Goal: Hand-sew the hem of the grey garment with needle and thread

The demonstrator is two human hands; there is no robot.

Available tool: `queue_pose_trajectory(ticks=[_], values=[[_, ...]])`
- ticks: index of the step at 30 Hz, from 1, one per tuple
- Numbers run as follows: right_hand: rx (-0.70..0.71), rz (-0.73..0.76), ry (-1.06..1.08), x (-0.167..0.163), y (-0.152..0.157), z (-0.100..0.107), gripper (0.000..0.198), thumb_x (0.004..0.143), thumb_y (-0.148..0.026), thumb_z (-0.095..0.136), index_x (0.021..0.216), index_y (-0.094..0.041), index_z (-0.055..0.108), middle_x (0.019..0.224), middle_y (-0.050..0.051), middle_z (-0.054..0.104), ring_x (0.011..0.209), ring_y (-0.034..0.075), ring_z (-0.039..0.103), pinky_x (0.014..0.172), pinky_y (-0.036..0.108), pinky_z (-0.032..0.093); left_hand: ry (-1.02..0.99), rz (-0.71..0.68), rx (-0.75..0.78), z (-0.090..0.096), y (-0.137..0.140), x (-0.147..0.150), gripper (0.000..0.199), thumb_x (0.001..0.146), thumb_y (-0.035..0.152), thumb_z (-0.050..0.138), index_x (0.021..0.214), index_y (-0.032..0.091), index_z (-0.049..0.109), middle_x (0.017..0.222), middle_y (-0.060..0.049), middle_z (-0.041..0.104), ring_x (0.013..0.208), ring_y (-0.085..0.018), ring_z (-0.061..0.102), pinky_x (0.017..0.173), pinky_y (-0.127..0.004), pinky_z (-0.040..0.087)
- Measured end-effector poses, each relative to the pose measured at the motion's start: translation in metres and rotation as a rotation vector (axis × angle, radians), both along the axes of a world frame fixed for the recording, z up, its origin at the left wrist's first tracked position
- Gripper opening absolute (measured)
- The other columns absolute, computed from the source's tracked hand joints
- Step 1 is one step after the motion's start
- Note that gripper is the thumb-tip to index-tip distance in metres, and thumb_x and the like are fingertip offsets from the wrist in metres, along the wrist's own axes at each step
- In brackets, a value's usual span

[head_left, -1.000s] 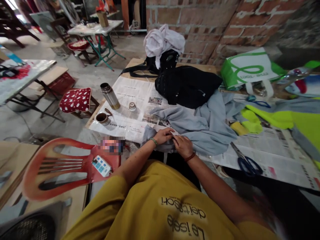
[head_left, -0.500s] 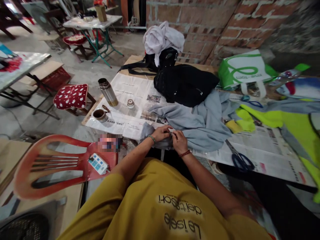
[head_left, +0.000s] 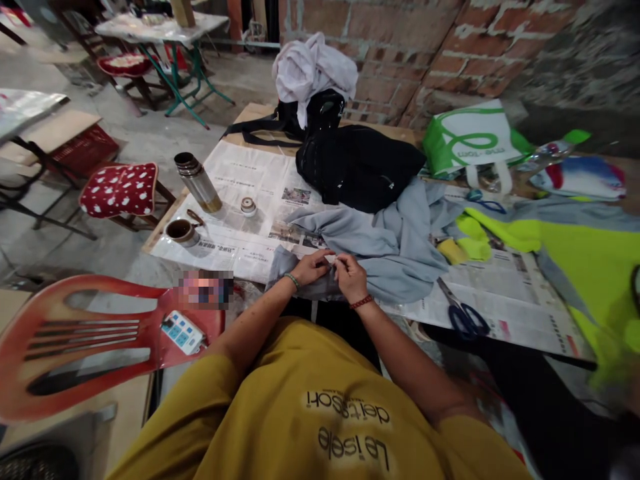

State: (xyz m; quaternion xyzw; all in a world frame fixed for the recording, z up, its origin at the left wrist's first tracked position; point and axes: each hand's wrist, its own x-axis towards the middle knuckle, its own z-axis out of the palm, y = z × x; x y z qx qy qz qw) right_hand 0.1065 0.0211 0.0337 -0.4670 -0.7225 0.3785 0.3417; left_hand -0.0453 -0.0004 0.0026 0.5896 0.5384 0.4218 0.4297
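Observation:
A grey garment (head_left: 400, 260) lies bunched across the near side of the newspaper-covered table. At its near left end, my left hand (head_left: 313, 269) is closed in a pinch on the cloth. Close beside it, my right hand (head_left: 352, 279) pinches the same spot with thumb and fingertips. A small pale bit shows between the fingertips, too small to name. Part of the cloth hangs under both hands toward my lap. Scissors with dark blue handles (head_left: 465, 316) lie to the right of the garment.
A steel flask (head_left: 199, 185), a brown cup (head_left: 181, 232) and a flask lid (head_left: 248, 206) stand at left. Behind are a black bag (head_left: 357, 167) and a green-white bag (head_left: 470, 137). A yellow-green garment (head_left: 570, 253) lies right. A red chair (head_left: 100, 280) holds a power strip (head_left: 183, 332).
The view has turned slightly right, so the table appears shifted left. Both hands stay together at the cloth; the pale bit between the fingertips shows more. The yellow-green garment at right has shifted.

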Motion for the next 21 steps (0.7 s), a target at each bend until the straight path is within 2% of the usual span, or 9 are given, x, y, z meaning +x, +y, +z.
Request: queue_pose_trajectory(ticks=[2, 5, 7, 10, 13, 15, 18, 21], values=[[-0.036, -0.057, 0.153, -0.003, 0.004, 0.01, 0.02, 0.087, -0.038, 0.046, 0.085, -0.02, 0.054, 0.053, -0.006, 0.051, 0.045, 0.01, 0.048, 0.054, 0.023, 0.043, 0.039, -0.023, -0.004, 0.002, -0.001, 0.0, 0.051, 0.075, 0.012, 0.058, 0.125, 0.014, 0.057, 0.078, 0.001, 0.066, 0.069, -0.011, 0.058, 0.072, -0.023, 0.046], [-0.091, -0.083, 0.399, -0.005, 0.014, 0.032, 0.022, 0.085, -0.043, 0.053, 0.086, -0.021, 0.049, 0.069, -0.005, 0.06, 0.045, 0.007, 0.051, 0.049, 0.02, 0.041, 0.088, -0.054, -0.007, 0.005, -0.003, -0.001, 0.053, 0.074, 0.01, 0.058, 0.127, 0.015, 0.057, 0.08, 0.001, 0.067, 0.073, -0.012, 0.06, 0.078, -0.024, 0.047], [-0.23, -0.018, 0.525, -0.005, 0.021, 0.047, 0.03, 0.081, -0.047, 0.06, 0.09, -0.023, 0.045, 0.074, -0.005, 0.063, 0.045, 0.007, 0.055, 0.044, 0.018, 0.039, 0.09, -0.048, -0.005, 0.006, -0.003, -0.002, 0.053, 0.075, 0.012, 0.058, 0.129, 0.014, 0.055, 0.083, 0.0, 0.068, 0.075, -0.012, 0.06, 0.078, -0.025, 0.047], [-0.533, 0.094, 0.678, -0.001, 0.027, 0.063, 0.04, 0.078, -0.051, 0.066, 0.095, -0.026, 0.04, 0.071, -0.007, 0.064, 0.049, 0.012, 0.062, 0.04, 0.018, 0.041, 0.087, -0.03, 0.003, 0.006, -0.004, -0.002, 0.052, 0.076, 0.013, 0.059, 0.127, 0.014, 0.056, 0.082, 0.0, 0.067, 0.074, -0.013, 0.06, 0.075, -0.025, 0.047], [-0.785, 0.153, 0.747, 0.006, 0.03, 0.071, 0.034, 0.078, -0.037, 0.071, 0.095, -0.025, 0.044, 0.068, -0.007, 0.064, 0.061, 0.013, 0.068, 0.05, 0.021, 0.053, 0.074, -0.029, 0.003, 0.006, -0.004, -0.002, 0.052, 0.076, 0.011, 0.058, 0.127, 0.012, 0.056, 0.079, -0.001, 0.067, 0.071, -0.013, 0.058, 0.073, -0.025, 0.047], [-0.861, 0.171, 0.737, 0.01, 0.034, 0.074, 0.029, 0.077, -0.025, 0.071, 0.095, -0.023, 0.049, 0.071, -0.006, 0.065, 0.068, 0.012, 0.069, 0.062, 0.024, 0.058, 0.069, -0.028, 0.002, 0.006, -0.004, -0.002, 0.052, 0.076, 0.011, 0.057, 0.128, 0.01, 0.056, 0.079, -0.002, 0.066, 0.07, -0.013, 0.057, 0.073, -0.025, 0.047], [-0.78, 0.181, 0.667, 0.015, 0.047, 0.077, 0.024, 0.077, -0.021, 0.07, 0.094, -0.02, 0.055, 0.075, -0.003, 0.066, 0.074, 0.013, 0.07, 0.075, 0.031, 0.06, 0.071, -0.029, 0.0, 0.006, -0.003, -0.002, 0.053, 0.075, 0.012, 0.058, 0.127, 0.011, 0.057, 0.08, -0.001, 0.065, 0.07, -0.012, 0.056, 0.074, -0.024, 0.046], [-0.458, 0.138, 0.529, 0.024, 0.065, 0.085, 0.015, 0.081, -0.027, 0.067, 0.088, -0.019, 0.056, 0.079, -0.002, 0.066, 0.077, 0.014, 0.07, 0.083, 0.035, 0.058, 0.067, -0.027, -0.01, 0.006, -0.002, -0.003, 0.053, 0.074, 0.013, 0.059, 0.127, 0.013, 0.058, 0.078, 0.001, 0.064, 0.07, -0.011, 0.056, 0.075, -0.023, 0.046]])
